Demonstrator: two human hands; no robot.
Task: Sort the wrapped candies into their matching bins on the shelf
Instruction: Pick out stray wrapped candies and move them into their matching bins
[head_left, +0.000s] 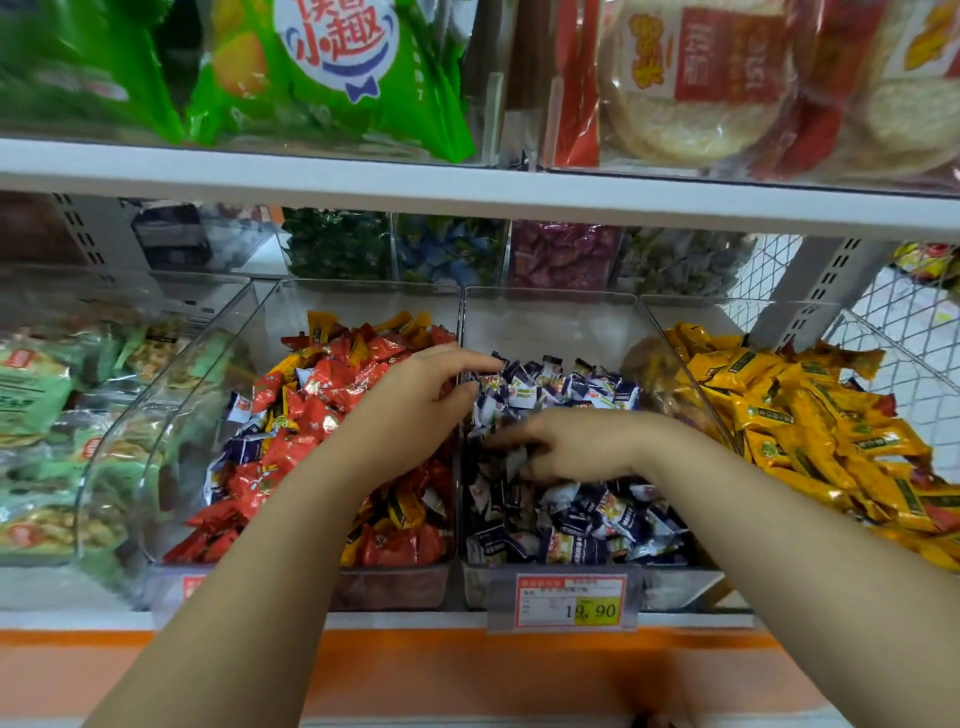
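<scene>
Three clear bins stand side by side on the shelf. The left bin (270, 332) holds red candies (332, 379) mixed with some navy-and-white and yellow ones. The middle bin (550, 322) holds navy-and-white candies (587, 530). The right bin (670, 332) holds yellow candies (810, 415). My left hand (415, 400) lies over the red pile, its fingertips reaching across the divider to the navy candies; whether it holds anything is unclear. My right hand (571, 447) is down in the middle bin, blurred, with its fingers curled round a navy-and-white candy (515, 460).
A price tag (569, 603) hangs on the front of the middle bin. A bin of green packets (36, 405) stands at the left. Small tubs of wrapped sweets (452, 249) line the back. The upper shelf board (467, 192) overhangs closely, and a wire mesh (904, 332) closes the right side.
</scene>
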